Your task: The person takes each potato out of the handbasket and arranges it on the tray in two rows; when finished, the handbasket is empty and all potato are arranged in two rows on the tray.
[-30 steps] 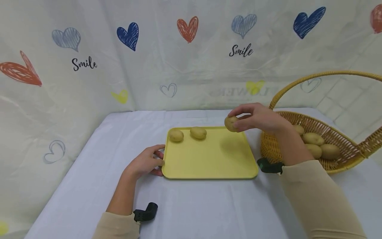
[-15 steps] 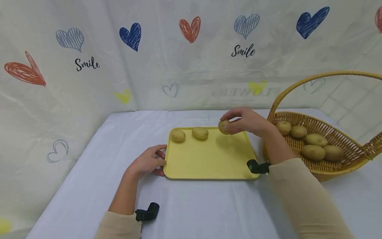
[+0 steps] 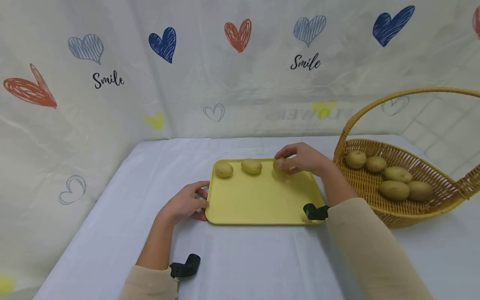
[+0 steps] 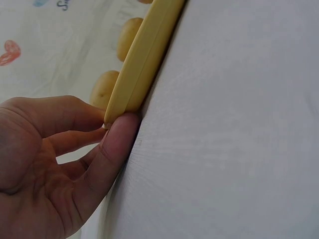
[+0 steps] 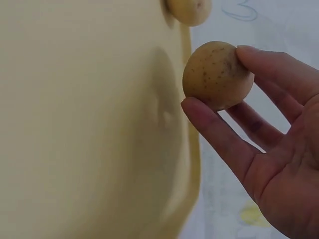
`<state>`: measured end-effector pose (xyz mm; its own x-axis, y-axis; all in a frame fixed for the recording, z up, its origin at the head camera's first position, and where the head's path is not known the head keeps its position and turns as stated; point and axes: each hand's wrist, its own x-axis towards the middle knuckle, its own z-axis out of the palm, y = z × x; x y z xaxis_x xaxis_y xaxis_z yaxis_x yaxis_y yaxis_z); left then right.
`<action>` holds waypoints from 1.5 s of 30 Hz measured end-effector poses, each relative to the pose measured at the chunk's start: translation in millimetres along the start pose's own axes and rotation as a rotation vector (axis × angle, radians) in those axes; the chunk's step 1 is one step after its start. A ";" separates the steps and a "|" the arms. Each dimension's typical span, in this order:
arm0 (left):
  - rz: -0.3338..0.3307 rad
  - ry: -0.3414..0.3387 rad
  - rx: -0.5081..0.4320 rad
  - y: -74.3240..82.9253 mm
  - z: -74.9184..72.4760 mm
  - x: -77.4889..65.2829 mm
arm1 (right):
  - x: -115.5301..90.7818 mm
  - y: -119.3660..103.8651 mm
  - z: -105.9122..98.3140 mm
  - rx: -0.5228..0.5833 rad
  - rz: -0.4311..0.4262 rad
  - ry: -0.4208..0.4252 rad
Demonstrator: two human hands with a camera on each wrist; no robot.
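My right hand (image 3: 305,159) pinches a potato (image 5: 214,74) between thumb and fingers, low over the back right of the yellow tray (image 3: 262,200). The right wrist view shows the potato above the tray's edge, with a shadow on the tray below. Two more potatoes lie along the tray's back edge, one (image 3: 223,169) in the left corner and another (image 3: 251,166) right of it. My left hand (image 3: 185,203) holds the tray's left rim; in the left wrist view the thumb (image 4: 122,132) presses the tray's yellow side.
To the right stands a wicker basket (image 3: 363,183) with a tall arched handle (image 3: 408,91) and several potatoes (image 3: 393,190) inside. A white cloth (image 3: 255,262) covers the table. Behind it hangs a white backdrop (image 3: 195,75) printed with hearts.
My right hand has carried its potato left and down, from the tray's back right edge to low over the tray. My left hand has stayed at the rim.
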<state>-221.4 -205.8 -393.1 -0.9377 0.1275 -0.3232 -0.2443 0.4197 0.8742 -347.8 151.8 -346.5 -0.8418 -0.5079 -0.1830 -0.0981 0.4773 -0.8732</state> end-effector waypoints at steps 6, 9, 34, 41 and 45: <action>0.005 -0.007 -0.008 0.6 1.1 0.1 | 1.2 5.8 4.8 -0.049 0.035 0.037; 0.004 -0.007 -0.006 1.8 1.5 -1.0 | 2.3 5.8 6.0 -0.071 0.047 0.053; -0.002 0.002 0.018 -0.6 -5.9 -3.7 | 16.5 -10.3 24.3 -0.182 0.046 0.048; 0.009 -0.012 0.015 0.8 -3.5 -1.9 | 17.2 -10.3 26.2 -0.275 0.050 0.076; 0.008 -0.019 0.008 1.6 -2.0 -1.5 | 17.9 -7.5 25.4 -0.331 0.044 0.116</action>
<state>-220.9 -207.2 -390.5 -0.9349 0.1479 -0.3226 -0.2344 0.4253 0.8742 -348.7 120.8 -354.7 -0.9019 -0.4059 -0.1477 -0.2113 0.7129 -0.6687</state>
